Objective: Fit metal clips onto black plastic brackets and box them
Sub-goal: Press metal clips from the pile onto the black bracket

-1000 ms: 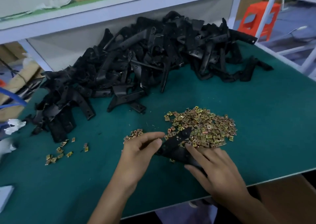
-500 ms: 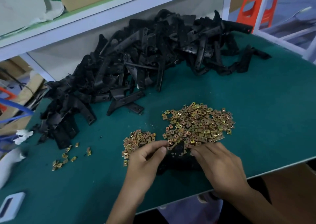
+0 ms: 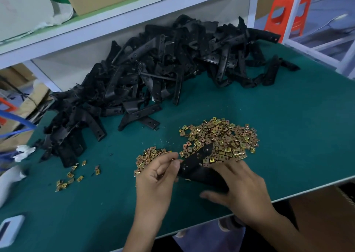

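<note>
A black plastic bracket (image 3: 197, 163) lies slanted over the near edge of the big pile of gold metal clips (image 3: 221, 138). My right hand (image 3: 242, 190) grips its lower end, fingers curled round it. My left hand (image 3: 156, 176) pinches the bracket's left edge between thumb and fingertips; whether a clip sits in that pinch is hidden. A smaller clip heap (image 3: 151, 155) lies just beyond my left hand. A large heap of black brackets (image 3: 153, 73) fills the back of the table.
The green table mat (image 3: 288, 126) ends at a near edge by my right wrist. A few loose clips (image 3: 71, 176) lie at the left. A white shelf (image 3: 115, 21) overhangs the bracket heap. An orange stool (image 3: 286, 13) stands at the far right.
The bracket has risen and swung so its far end lies over the clip pile. My left hand has shifted onto its left edge, and my right hand has drawn back along its lower end.
</note>
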The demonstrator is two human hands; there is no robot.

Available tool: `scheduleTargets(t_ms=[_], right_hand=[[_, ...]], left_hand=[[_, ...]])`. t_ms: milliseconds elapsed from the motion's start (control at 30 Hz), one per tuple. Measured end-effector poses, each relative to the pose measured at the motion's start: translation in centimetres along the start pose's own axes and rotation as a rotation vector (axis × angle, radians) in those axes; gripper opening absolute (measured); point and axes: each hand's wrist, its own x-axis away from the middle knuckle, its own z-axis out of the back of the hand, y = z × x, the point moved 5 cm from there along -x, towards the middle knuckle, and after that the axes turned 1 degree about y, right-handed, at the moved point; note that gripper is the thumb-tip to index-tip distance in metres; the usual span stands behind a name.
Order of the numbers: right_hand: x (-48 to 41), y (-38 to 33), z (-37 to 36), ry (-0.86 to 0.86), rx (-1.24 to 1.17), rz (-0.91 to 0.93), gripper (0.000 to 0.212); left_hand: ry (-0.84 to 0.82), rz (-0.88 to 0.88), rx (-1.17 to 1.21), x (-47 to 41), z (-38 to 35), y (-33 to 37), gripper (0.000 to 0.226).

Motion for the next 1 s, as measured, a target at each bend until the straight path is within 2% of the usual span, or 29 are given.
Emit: scheduleTargets(t_ms=[100, 400, 667, 867, 1000], right_hand=[[0.1, -0.4, -0.5, 0.019, 0.089, 0.090, 0.049], [0.2, -0.6, -0.2, 0.064, 0.083, 0.099, 0.050], [0.0, -0.8, -0.2, 0.018, 0.111, 0.129, 0.051], [0.0, -0.8, -0.5, -0.034, 0.129, 0.132, 0.049], [0.0, -0.8, -0.4, -0.020, 0.129, 0.125, 0.048]], left_hand=[[-0.014, 0.043, 0.046, -0.4, 0.1, -0.1, 0.016], [-0.022, 0.155, 0.120, -0.7, 0.7, -0.7, 0.019], [-0.124, 0.088, -0.113, -1.3, 1.0, 0.3, 0.017], [-0.229, 0.161, -0.212, -2.3, 1.9, 0.6, 0.016], [-0.307, 0.124, -0.306, -2.9, 1.4, 1.1, 0.014]])
